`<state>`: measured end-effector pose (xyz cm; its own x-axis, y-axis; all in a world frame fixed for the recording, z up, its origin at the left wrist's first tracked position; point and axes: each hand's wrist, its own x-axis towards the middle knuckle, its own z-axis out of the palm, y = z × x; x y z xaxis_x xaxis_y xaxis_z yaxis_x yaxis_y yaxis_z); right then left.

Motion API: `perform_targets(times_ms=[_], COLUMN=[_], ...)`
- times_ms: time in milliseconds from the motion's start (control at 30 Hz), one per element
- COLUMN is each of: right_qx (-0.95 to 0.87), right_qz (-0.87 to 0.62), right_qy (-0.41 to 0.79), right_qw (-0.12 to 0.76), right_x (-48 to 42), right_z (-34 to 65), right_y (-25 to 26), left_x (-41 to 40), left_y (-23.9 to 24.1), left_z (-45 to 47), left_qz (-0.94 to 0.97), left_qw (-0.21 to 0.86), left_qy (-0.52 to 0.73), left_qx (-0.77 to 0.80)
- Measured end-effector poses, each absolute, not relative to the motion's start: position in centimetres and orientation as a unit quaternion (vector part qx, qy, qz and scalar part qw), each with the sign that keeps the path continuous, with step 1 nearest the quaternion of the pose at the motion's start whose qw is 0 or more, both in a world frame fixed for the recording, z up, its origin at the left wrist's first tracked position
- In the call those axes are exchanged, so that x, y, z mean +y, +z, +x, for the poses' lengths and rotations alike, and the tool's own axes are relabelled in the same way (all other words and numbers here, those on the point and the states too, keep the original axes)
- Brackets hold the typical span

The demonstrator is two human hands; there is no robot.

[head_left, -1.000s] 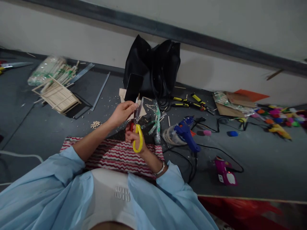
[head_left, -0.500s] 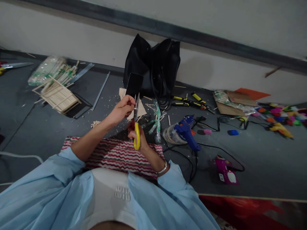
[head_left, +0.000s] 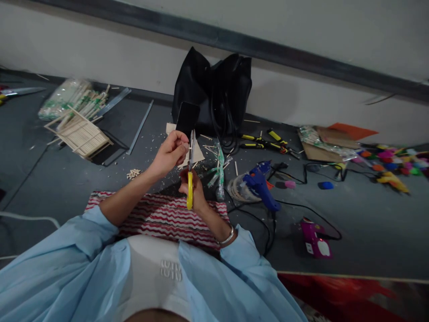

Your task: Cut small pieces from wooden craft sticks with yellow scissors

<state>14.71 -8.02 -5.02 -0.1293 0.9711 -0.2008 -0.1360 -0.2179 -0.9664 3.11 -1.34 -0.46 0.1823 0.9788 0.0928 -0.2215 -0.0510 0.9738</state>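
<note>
My right hand (head_left: 195, 190) is closed around the handles of yellow-handled scissors (head_left: 190, 188), whose blades point away from me. My left hand (head_left: 172, 154) pinches a thin pale wooden stick (head_left: 190, 147), and only a short end of it shows, at the blades. Below the blades lies a piece of light wood sheet (head_left: 198, 154) among small chips. A heap of short cut bits (head_left: 133, 173) lies left of my left forearm. The black phone (head_left: 187, 117) leans against a black bag (head_left: 231, 89) just beyond my hands.
At left are a stick-built frame (head_left: 82, 134), bundled sticks (head_left: 92, 100) and a ruler-like strip (head_left: 140, 127). To the right, a blue glue gun (head_left: 261, 183) rests on a clear jar with its cord trailing. Pliers (head_left: 268, 144), a purple box (head_left: 315, 239) and coloured pom-poms (head_left: 395, 161) lie further right.
The scissor blades have closed together and turned slightly in my right hand. My left hand has shifted a little, still pinching the stick at the blades.
</note>
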Motion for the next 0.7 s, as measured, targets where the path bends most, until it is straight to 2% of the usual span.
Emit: perform_targets(times_ms=[700], right_qx=[-0.517], right_qz=[-0.501], right_qy=[0.539], right_qw=[0.438], right_x=[-8.0], right_z=[15.0], right_y=[-6.1], left_x=[-1.9], left_y=[-0.9], left_z=[3.3], left_qz=[0.551], left_qw=[0.490], left_qy=[0.541], left_qx=[0.404])
